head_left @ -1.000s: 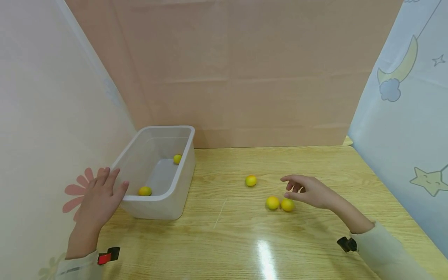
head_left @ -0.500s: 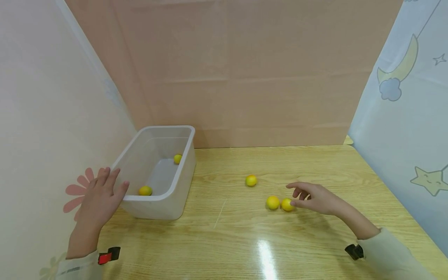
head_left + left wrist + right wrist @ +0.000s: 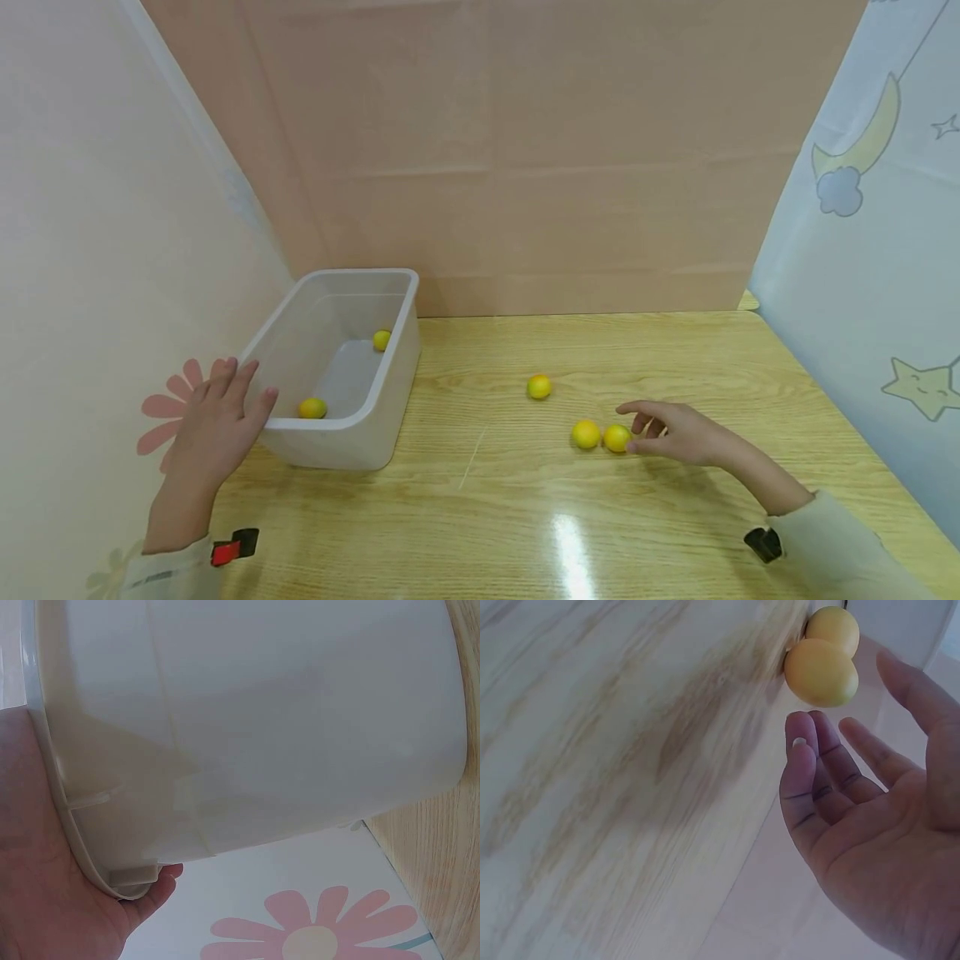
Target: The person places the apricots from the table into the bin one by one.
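Note:
My right hand (image 3: 678,433) hovers low over the table, its fingers loosely bent and holding nothing. Its thumb tip is beside the right one of two small yellow citrus fruits (image 3: 617,438); in the right wrist view a slight gap shows between the fingers and this fruit (image 3: 821,673). Close on its left lies the second fruit (image 3: 586,434), and a third citrus fruit (image 3: 539,387) sits farther back. At the left, my left hand (image 3: 217,433) rests on the near left corner of a white plastic tub (image 3: 401,375), with fingertips over the rim in the left wrist view.
Inside the tub lie two more citrus fruits, one at the near end (image 3: 312,407) and one by the right wall (image 3: 382,340). A wood-grain table (image 3: 480,517) carries everything. A brown backdrop (image 3: 487,167) stands behind, with pale printed walls (image 3: 847,275) at the sides.
My right hand has moved down and to the right, ending with its thumb beside the right fruit. The left hand, tub and fruits stay where they were.

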A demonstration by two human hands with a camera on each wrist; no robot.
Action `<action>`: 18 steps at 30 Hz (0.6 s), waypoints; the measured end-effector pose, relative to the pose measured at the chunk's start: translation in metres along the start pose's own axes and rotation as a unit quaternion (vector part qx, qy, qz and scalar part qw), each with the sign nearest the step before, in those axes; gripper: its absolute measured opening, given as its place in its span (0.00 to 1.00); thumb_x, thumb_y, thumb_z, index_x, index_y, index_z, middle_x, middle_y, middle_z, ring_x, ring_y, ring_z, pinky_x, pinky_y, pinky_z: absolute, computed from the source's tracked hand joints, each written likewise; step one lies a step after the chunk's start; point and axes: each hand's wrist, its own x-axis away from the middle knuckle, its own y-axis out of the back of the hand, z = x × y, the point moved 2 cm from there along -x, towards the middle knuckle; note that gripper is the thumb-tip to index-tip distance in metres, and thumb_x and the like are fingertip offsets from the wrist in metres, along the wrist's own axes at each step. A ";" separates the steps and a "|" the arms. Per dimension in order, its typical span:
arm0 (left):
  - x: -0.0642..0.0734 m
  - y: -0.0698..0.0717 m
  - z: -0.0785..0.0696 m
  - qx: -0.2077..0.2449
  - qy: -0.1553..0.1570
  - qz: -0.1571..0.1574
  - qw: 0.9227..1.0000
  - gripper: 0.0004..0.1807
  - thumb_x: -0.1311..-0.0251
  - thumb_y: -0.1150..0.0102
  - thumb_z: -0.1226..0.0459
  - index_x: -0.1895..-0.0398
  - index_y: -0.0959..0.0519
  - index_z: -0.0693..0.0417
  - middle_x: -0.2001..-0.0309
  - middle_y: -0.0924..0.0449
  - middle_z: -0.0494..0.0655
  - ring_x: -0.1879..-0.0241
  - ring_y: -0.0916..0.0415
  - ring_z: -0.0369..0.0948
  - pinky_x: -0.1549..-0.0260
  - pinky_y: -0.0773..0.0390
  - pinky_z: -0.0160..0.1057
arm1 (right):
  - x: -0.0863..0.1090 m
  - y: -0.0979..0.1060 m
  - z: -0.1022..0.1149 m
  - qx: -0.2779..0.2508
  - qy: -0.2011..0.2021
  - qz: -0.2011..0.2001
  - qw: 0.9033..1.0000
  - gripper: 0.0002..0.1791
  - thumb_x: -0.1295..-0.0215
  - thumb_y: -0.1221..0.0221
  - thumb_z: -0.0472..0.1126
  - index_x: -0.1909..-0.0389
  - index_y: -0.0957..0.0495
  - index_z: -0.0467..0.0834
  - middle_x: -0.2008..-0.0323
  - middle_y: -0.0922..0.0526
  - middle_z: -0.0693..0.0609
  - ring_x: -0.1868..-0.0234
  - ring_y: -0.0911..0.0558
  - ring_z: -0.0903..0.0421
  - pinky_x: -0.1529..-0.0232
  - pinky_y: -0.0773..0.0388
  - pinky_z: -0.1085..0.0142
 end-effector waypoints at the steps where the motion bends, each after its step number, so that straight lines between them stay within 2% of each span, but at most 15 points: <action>1: 0.000 0.000 0.000 0.000 0.000 0.000 1.000 0.39 0.23 0.62 0.45 0.22 0.46 0.65 0.24 0.54 0.76 0.30 0.53 0.75 0.43 0.44 0.78 | 0.000 -0.001 -0.001 0.000 0.001 0.003 1.000 0.34 0.32 0.36 0.53 0.33 0.29 0.35 0.56 0.19 0.51 0.60 0.20 0.62 0.62 0.21 0.67; 8: 0.000 -0.001 0.000 -0.001 -0.005 -0.001 1.000 0.39 0.22 0.63 0.45 0.22 0.47 0.65 0.23 0.55 0.74 0.27 0.56 0.72 0.40 0.46 0.76 | -0.004 -0.006 -0.008 -0.005 0.000 0.022 1.000 0.33 0.32 0.35 0.51 0.34 0.28 0.35 0.56 0.19 0.52 0.60 0.20 0.61 0.61 0.20 0.67; 18: 0.000 -0.001 0.000 -0.005 0.002 0.002 1.000 0.39 0.22 0.63 0.45 0.22 0.47 0.64 0.23 0.56 0.73 0.27 0.56 0.72 0.42 0.44 0.78 | -0.011 -0.011 -0.011 0.008 -0.001 0.037 0.999 0.34 0.33 0.34 0.52 0.34 0.28 0.35 0.56 0.19 0.52 0.60 0.19 0.59 0.60 0.19 0.66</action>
